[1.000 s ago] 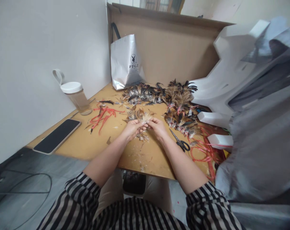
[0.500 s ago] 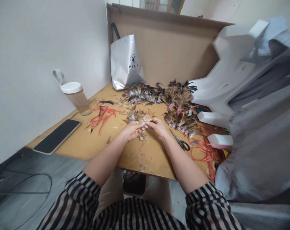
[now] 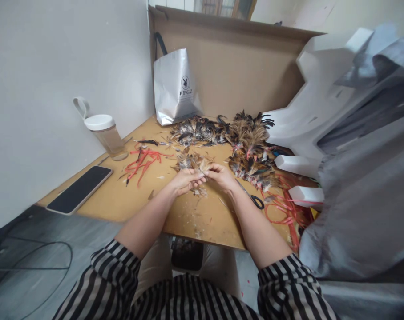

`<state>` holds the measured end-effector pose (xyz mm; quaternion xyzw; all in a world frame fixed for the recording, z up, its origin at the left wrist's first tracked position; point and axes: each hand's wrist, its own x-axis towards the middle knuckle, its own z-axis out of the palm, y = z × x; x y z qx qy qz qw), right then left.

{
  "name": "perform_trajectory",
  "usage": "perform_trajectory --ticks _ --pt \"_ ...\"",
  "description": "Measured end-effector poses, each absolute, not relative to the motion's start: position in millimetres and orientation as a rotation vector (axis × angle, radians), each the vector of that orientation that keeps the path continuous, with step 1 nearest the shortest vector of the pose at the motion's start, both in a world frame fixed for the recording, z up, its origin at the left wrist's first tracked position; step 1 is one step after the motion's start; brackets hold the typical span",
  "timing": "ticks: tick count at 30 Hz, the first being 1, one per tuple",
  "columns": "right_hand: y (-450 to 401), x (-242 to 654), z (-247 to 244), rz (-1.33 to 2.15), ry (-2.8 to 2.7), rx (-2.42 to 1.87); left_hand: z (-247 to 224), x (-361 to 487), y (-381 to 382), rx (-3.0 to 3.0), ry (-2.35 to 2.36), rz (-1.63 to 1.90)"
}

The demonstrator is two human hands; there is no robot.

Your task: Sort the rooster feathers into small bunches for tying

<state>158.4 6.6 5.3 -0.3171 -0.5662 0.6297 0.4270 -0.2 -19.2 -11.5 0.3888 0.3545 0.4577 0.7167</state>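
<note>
My left hand [image 3: 187, 180] and my right hand [image 3: 220, 176] meet over the middle of the table, both with fingers pinched on small light-brown feathers [image 3: 204, 165]. The quill ends are hidden between my fingertips. Just behind my hands lies a loose pile of brown and grey feathers [image 3: 184, 160], and a few pale ones [image 3: 199, 192] rest below them. To the right, bunches of brown feathers [image 3: 252, 171] have reddish bases. Black-handled scissors [image 3: 257, 202] lie beside my right forearm, which partly covers their blades.
Red plastic strips [image 3: 143, 162] lie on the left of the table [image 3: 122, 204], more red ribbon [image 3: 282, 213] on the right. A phone [image 3: 80, 189], a lidded cup [image 3: 105, 138], a silver bag [image 3: 175, 89] and dark feather bundles [image 3: 202, 131] stand or lie around. White foam [image 3: 298, 115] borders the right.
My right hand has shifted slightly right and down, its forearm now covering more of the scissors. The feathers between my fingertips stand a little differently. My left hand stays nearly in place.
</note>
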Motion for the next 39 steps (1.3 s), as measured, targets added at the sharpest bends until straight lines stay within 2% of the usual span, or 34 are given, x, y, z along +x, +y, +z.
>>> perform_trajectory --ticks 10,18,34,39 --pt "7.8 151.3 2.0 1.452 -1.312 -0.975 -7.2 9.2 -19.1 1.017 1.046 1.266" --pt "7.1 143.3 -3.7 1.294 -1.341 -1.009 -7.9 14.9 -19.2 1.075 1.144 1.263" --pt "9.2 144.2 -6.5 1.448 -1.223 -0.940 -11.0 7.6 -16.9 0.840 0.947 1.254" --pt "9.0 147.2 -1.3 1.360 -1.177 -0.883 -9.2 7.2 -17.3 0.811 0.943 1.267"
